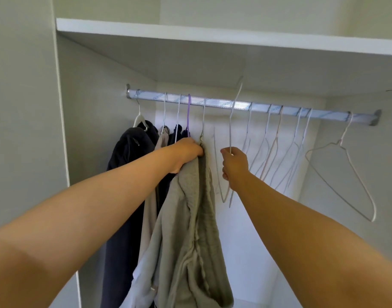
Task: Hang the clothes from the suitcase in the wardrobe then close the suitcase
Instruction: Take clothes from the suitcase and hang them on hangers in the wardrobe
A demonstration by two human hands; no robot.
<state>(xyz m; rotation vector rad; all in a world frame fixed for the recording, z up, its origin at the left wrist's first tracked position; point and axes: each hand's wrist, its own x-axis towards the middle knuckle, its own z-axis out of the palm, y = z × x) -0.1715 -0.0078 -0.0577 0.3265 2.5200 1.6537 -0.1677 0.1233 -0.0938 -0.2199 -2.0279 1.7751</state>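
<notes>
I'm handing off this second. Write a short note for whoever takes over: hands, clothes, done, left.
Left hand grips the top of the grey garment, right below a hanger on the rail.
Right hand holds a white wire hanger, its hook above the rail.
Done: dark jacket and a few other clothes hang at the left end.
Empty hangers wait to the right.
Left: any remaining clothes, then close the suitcase, not in view.
</notes>
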